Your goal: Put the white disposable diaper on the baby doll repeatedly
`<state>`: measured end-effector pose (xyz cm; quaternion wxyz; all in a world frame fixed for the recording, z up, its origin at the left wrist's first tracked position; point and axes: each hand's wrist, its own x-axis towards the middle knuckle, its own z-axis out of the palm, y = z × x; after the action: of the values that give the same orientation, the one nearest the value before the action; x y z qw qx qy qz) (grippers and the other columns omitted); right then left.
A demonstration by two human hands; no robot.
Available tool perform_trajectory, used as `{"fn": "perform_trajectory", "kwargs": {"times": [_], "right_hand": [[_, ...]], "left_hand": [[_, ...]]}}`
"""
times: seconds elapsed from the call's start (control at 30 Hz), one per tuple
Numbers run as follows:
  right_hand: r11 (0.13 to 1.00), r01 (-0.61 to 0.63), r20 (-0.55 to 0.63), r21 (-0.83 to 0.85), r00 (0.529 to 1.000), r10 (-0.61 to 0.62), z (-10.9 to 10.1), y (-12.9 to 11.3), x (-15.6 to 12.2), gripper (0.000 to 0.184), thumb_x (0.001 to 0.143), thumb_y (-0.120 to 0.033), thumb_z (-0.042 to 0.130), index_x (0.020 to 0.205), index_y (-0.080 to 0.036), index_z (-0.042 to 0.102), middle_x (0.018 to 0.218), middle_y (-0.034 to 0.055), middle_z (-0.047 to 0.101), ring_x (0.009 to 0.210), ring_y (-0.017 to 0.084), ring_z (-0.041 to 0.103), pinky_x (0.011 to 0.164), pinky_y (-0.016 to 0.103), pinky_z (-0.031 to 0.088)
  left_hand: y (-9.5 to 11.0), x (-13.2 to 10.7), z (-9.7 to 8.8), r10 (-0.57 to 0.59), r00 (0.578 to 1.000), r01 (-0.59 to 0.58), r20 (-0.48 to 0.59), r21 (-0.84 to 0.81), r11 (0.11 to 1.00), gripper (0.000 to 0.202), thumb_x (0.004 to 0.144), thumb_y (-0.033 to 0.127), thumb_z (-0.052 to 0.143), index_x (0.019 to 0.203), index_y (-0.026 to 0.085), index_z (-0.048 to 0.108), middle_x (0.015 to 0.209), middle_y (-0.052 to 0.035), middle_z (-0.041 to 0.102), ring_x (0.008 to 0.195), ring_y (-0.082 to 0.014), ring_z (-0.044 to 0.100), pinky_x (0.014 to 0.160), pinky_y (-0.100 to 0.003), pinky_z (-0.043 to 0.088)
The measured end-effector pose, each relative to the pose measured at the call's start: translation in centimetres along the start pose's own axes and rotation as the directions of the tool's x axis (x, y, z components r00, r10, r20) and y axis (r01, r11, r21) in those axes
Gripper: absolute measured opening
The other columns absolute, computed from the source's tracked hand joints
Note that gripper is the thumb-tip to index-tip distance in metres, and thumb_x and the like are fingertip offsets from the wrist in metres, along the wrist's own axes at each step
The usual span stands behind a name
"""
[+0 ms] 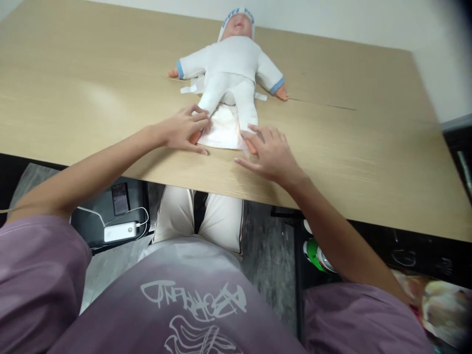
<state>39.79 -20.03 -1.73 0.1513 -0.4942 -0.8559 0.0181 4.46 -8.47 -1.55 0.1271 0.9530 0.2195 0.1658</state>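
A baby doll (232,59) in a white outfit with blue cuffs and a white cap lies on its back on the table. Under its hips and legs is a spread white diaper (224,130), whose tabs stick out at both sides. My left hand (186,129) rests at the doll's foot on the left, its fingers bent over the trouser hem and its thumb held apart. At the other foot, my right hand (271,150) has its fingers spread, fingertips touching the trouser leg and the diaper's edge. Part of each foot is hidden by my hands.
The wooden table (350,157) reaches to a white wall. Below its front edge, a black surface on the left holds a phone (120,199) and a white power bank (120,231) with a cable. A green and white container (315,254) stands low on the right.
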Motion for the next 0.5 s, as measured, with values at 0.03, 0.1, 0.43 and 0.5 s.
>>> {"fn": "perform_trajectory", "kwargs": {"times": [0.03, 0.1, 0.43, 0.5], "right_hand": [[0.999, -0.027, -0.013, -0.019, 1.0, 0.026, 0.5, -0.5, 0.1, 0.076, 0.105, -0.061, 0.067, 0.167, -0.017, 0.061, 0.171, 0.0231, 0.059, 0.15, 0.049, 0.055, 0.124, 0.069, 0.047], [0.996, -0.082, -0.057, -0.043, 0.995, 0.079, 1.4, -1.3, 0.4, 0.064, 0.108, -0.047, 0.066, 0.164, -0.017, 0.063, 0.168, 0.0238, 0.061, 0.147, 0.049, 0.056, 0.121, 0.068, 0.048], [0.979, -0.202, -0.206, 0.009, 0.958, 0.199, 3.1, -0.4, 3.4, 0.033, 0.108, -0.02, 0.05, 0.128, -0.021, 0.077, 0.125, 0.0174, 0.075, 0.121, 0.04, 0.066, 0.108, 0.059, 0.056], [0.977, -0.201, -0.235, 0.063, 0.949, 0.211, 2.5, 0.2, 4.6, 0.033, 0.111, -0.023, 0.046, 0.127, -0.02, 0.074, 0.116, 0.0162, 0.076, 0.113, 0.037, 0.067, 0.103, 0.056, 0.058]], "left_hand": [[0.3, 0.0, 0.4, -0.033, 0.999, 0.033, 0.003, 0.033, 0.999, 0.063, 0.098, 0.072, 0.073, 0.134, 0.021, 0.077, 0.15, -0.0196, 0.074, 0.154, -0.0504, 0.053, 0.131, -0.066, 0.038], [0.8, 0.1, 1.0, -0.103, 0.995, 0.101, 0.013, 0.101, 0.99, 0.057, 0.1, 0.066, 0.072, 0.133, 0.019, 0.076, 0.151, -0.0213, 0.073, 0.156, -0.0518, 0.052, 0.13, -0.069, 0.037], [1.7, 1.4, -0.2, -0.26, 0.948, 0.271, -0.182, 0.038, 0.962, 0.048, 0.116, 0.058, 0.043, 0.13, 0.022, 0.07, 0.117, -0.0167, 0.079, 0.127, -0.0419, 0.072, 0.108, -0.062, 0.053], [0.7, 2.4, -1.2, -0.306, 0.922, 0.304, -0.235, -0.045, 0.952, 0.057, 0.118, 0.069, 0.036, 0.135, 0.024, 0.066, 0.111, -0.014, 0.078, 0.119, -0.0392, 0.073, 0.101, -0.058, 0.054]]}}
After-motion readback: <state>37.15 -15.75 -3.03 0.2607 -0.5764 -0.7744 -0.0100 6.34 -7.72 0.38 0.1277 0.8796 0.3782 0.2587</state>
